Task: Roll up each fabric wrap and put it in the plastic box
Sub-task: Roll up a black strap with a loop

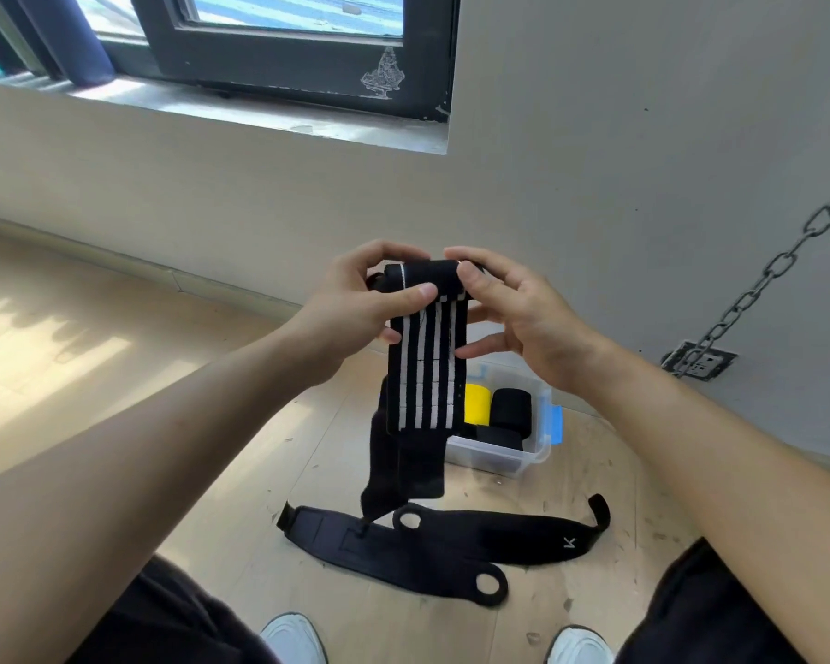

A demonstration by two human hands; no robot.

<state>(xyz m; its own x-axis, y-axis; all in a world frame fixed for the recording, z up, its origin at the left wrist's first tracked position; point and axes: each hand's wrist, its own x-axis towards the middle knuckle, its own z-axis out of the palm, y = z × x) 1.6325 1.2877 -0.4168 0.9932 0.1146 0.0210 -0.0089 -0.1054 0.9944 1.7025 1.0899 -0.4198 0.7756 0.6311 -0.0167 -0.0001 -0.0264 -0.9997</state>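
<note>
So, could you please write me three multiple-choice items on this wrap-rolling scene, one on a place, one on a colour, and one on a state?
1. Where is the plastic box?
A. on the windowsill
B. on the floor beyond the flat wraps
C. on a chair

2. What colour is the bright roll in the box?
A. yellow
B. red
C. green

3. What state is the striped wrap in?
A. fully rolled
B. lying flat on the floor
C. rolled at the top, the rest hanging

Key: 1 B, it sits on the wooden floor past the two black wraps. 2 A, it is yellow beside black rolls. 3 C, the left hand and right hand hold its rolled top.
</note>
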